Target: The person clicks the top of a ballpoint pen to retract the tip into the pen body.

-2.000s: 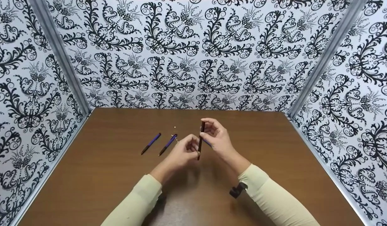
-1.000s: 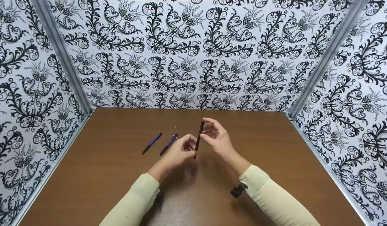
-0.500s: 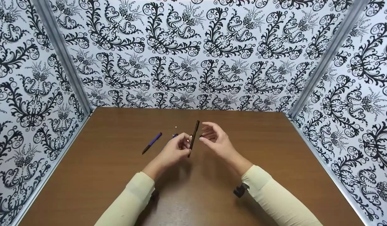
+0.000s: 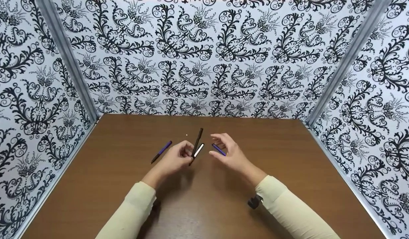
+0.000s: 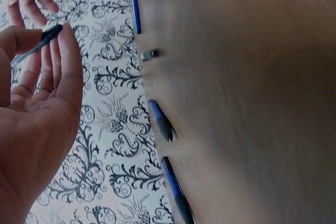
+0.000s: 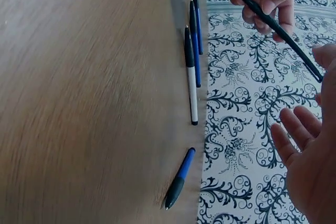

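My left hand (image 4: 172,160) pinches a black pen (image 4: 198,138) near its lower end, holding it tilted above the table. The right hand (image 4: 232,153) is a little way to the right, fingers loosely bent, with nothing between them. Below the black pen a white pen (image 4: 199,150) with dark ends lies on the table. One blue pen (image 4: 219,149) lies by my right hand, partly covered by it. Another blue pen (image 4: 162,152) is left of my left hand. A third blue pen (image 6: 195,45), hidden in the head view, shows in the right wrist view.
The brown wooden table (image 4: 204,205) is enclosed by walls (image 4: 197,56) with a black floral pattern, joined by grey corner posts (image 4: 70,59). A tiny bright speck (image 4: 186,135) sits on the table behind the left hand.
My right hand has let go of the black pen, and my left hand has carried it leftward. The white pen and the right-hand blue pen now show; the middle blue pen is covered.
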